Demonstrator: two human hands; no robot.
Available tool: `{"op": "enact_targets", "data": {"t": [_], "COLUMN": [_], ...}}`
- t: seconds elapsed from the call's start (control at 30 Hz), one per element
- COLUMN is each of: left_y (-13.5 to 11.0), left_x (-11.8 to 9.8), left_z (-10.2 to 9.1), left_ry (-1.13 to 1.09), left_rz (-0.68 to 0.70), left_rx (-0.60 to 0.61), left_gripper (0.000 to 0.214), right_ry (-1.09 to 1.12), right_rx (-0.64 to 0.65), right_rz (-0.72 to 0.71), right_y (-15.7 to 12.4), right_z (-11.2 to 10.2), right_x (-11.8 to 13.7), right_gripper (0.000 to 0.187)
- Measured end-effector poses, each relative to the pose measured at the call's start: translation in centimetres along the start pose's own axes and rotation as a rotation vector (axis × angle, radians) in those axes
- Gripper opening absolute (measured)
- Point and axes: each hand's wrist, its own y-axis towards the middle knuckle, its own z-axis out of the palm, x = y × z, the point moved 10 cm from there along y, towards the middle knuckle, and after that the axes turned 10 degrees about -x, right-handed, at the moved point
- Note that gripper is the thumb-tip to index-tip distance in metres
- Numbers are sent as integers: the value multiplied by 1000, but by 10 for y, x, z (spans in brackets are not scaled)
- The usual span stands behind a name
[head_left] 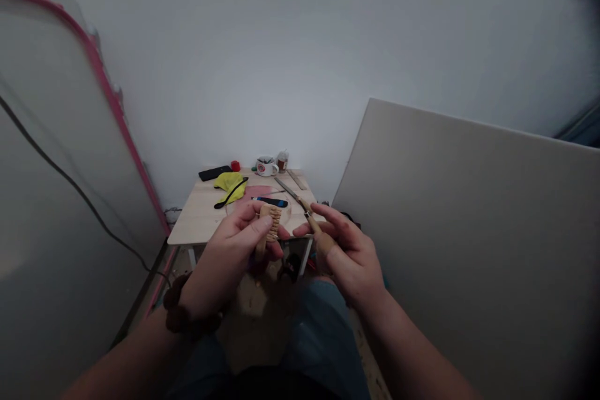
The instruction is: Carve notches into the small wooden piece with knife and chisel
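Note:
My left hand [239,240] is closed round a small pale wooden piece [270,225] with notched ridges, held upright over my lap. My right hand [344,250] grips a carving tool [315,225] with a wooden handle, its thin metal tip pointing up and left, close to the wooden piece. Both hands hover in front of a small light wooden table [197,219]. A dark beaded bracelet [180,312] sits on my left wrist.
On the table lie a yellow cloth [229,184], a black phone [214,173], a white mug [267,168], a small jar [282,161], a blue-handled tool [272,202] and metal files [287,187]. A large grey board [469,231] leans at right; a pink-edged panel [70,137] stands at left.

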Motion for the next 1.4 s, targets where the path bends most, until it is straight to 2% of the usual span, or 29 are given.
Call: {"op": "enact_targets", "data": {"t": [0.3,0.47,0.6,0.7,0.9,1.07,1.2,1.4], "left_y": [-5,-8,-8,-10,-12,-12,-12,-15], "left_x": [1,-4,-9,-9,-3,-4,-2,-5], "left_z": [3,9,4,0,2,4,5,7], "left_ry": [-15,-35,-64,-84,-97,-70,-42,-72], "left_rz": [-10,-15,22,34,-16,-16,-28,-10], "left_rx": [12,41,-28,-63,-52,-34,-6,20], "left_gripper": [33,32,30,27,26,30,33,36], "right_ry": [-121,-325,-458,-483,-362,-172,-51,-101], "right_rx": [71,105,131,121,74,-22,-19,26], "right_rz": [-107,-355,-483,-458,-361,-108,9,-162], "right_y": [-2,-1,-2,-3,-2,5,11,27], "right_z": [7,11,3,-7,-7,-1,14,27], "right_x": [16,27,22,16,23,12,9,20], "right_gripper": [36,52,63,57,24,12,16,38]}}
